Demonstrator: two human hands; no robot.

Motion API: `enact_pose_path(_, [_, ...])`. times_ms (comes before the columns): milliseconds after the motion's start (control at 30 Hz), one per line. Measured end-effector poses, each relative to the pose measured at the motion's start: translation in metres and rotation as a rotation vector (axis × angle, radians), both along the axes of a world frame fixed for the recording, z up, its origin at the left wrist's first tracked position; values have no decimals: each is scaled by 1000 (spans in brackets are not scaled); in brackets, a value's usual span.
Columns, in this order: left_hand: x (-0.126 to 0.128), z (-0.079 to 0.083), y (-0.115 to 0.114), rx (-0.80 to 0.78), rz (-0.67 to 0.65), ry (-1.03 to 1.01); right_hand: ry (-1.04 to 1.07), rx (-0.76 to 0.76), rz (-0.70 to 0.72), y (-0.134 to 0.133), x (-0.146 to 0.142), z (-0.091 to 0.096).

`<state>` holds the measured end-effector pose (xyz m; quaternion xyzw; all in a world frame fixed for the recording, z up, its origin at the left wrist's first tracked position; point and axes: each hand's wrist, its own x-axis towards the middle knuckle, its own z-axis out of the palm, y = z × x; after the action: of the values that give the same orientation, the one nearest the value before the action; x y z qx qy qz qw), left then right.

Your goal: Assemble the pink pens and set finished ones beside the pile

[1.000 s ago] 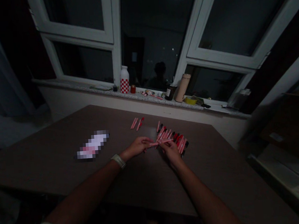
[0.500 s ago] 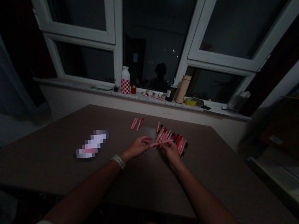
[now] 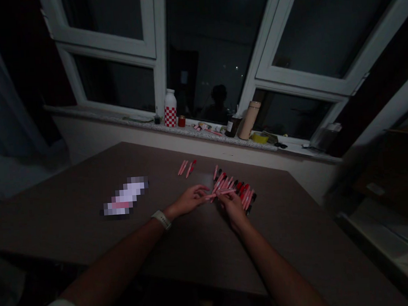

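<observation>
Slim pink tube [image 3: 221,193], probably a cosmetic tube, though dim light obscures detail: held crosswise above the table, pinched in right hand [image 3: 233,209]. Left hand [image 3: 189,200] open, fingertips just beside tube's end. Adjoining: red-and-pink tube cluster [image 3: 240,192]. Farther: loose tubes [image 3: 187,168]. Left, on brown table [image 3: 71,213]: pixelated packet [image 3: 125,196], unreadable.

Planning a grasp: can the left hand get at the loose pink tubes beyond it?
Likely yes: the left hand is close to the loose pink tubes, and nothing lies between them on the table.
</observation>
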<state>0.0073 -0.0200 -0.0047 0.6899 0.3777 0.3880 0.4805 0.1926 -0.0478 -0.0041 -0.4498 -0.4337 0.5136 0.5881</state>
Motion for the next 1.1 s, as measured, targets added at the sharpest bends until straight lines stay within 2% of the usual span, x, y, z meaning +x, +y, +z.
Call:
enact_pose_path(300, [-1,-6,6,-74,-52,19,-1,7,6,0,1,2])
enact_pose_path(600, [0,0,1,-29,-39,31,4,30,27,4,2,-4])
enact_pose_path(1100, [0,-6,6,23,-74,56,-1,25,29,0,0,2])
